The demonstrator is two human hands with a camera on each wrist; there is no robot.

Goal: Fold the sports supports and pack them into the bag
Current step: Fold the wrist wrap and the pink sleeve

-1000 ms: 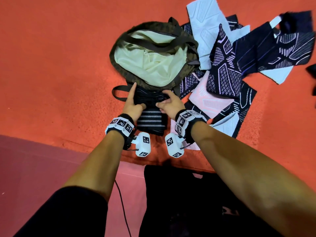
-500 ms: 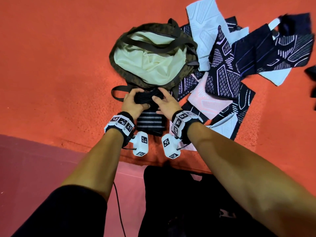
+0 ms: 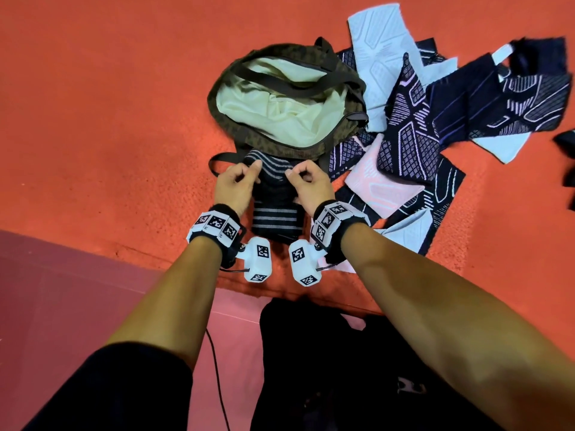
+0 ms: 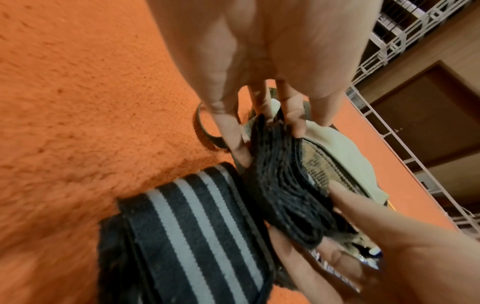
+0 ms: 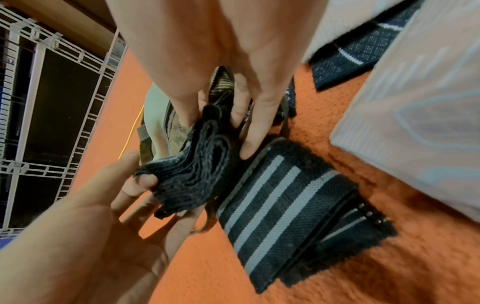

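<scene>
Orange carpet [image 3: 109, 126] everywhere. Both hands are pinching the far end of a black striped support [image 3: 273, 194] just at 6 o'clock of the open bag [image 3: 230, 126]: left hand [image 3: 236, 185] and right hand [image 3: 311, 185] have fingers curled round the bunched fabric. More supports [image 3: 404, 144] are piled at the bag's 3 o'clock.

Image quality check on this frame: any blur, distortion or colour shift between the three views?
Head view: sharp, wide-angle bending at the edges, red-orange carpet. Left wrist view: motion blur on the left hand and the carpet, striped support fairly crisp. Right wrist view: near right hand soft, strong fisheye, carpet reads more orange than in the head view.
</scene>
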